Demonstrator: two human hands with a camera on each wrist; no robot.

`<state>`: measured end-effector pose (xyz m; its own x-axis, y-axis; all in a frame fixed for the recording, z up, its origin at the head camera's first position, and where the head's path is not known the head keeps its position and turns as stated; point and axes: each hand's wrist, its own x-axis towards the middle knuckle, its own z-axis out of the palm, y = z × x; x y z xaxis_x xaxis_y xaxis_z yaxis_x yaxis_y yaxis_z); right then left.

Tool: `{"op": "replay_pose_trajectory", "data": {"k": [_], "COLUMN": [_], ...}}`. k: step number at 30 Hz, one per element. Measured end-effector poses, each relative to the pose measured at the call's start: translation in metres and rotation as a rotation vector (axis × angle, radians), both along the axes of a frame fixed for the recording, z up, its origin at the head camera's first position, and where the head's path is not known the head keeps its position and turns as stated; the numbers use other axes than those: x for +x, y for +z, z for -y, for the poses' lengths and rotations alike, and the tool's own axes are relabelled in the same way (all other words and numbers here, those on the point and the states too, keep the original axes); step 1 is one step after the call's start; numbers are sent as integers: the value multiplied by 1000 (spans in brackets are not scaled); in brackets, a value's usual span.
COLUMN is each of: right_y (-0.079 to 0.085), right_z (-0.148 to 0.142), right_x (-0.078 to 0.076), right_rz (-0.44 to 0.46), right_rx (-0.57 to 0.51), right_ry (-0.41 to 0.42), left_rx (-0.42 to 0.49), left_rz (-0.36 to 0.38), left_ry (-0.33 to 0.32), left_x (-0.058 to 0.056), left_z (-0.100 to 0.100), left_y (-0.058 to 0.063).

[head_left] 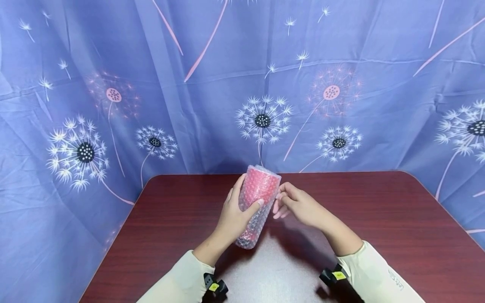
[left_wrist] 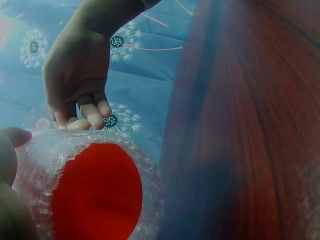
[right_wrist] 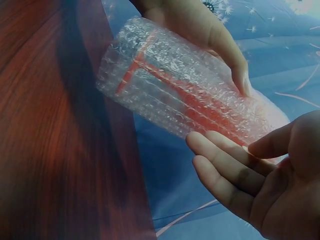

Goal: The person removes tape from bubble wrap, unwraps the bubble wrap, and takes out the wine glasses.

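Observation:
A cylindrical package in clear bubble wrap [head_left: 261, 185], with something red inside, is held tilted above the table. My left hand [head_left: 235, 212] grips it from the left side, thumb across the front. At its right edge, near the upper end, is my right hand [head_left: 297, 204]. In the right wrist view, the thumb and index finger of the right hand [right_wrist: 260, 180] meet at the edge of the bubble wrap [right_wrist: 165, 80], pinching it, while the other fingers extend loosely. The left wrist view shows a round red end [left_wrist: 97, 192] framed by the wrap. What the red thing is cannot be told.
Below the hands is a dark red-brown wooden table [head_left: 182, 202], with a bright reflection near its front. A blue curtain [head_left: 212, 109] with dandelion prints hangs behind its back edge and along the sides. Black wrist devices [head_left: 215, 287] are strapped at both pale sleeves [head_left: 179, 280].

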<state>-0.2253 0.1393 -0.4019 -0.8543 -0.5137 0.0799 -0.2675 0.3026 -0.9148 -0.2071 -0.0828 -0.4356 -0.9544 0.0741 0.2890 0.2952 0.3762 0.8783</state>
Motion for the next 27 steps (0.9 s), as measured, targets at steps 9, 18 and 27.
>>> {"op": "replay_pose_trajectory", "data": {"k": [9,18,27], "right_y": [1,3,2], "right_z": [-1,-3,-2], "right_x": [-1,0,-2], "right_rz": [-31,-81,-58], "right_rx": [57,99,62], "right_ry": [-1,-62,-47], "left_rx": [-23,-21,-23], "left_rz": [3,-3,4], "left_ry": [21,48,57], "left_x": [-3,-5,-4], "left_z": [0,0,0], "left_y": [-2,-3,-4]}}
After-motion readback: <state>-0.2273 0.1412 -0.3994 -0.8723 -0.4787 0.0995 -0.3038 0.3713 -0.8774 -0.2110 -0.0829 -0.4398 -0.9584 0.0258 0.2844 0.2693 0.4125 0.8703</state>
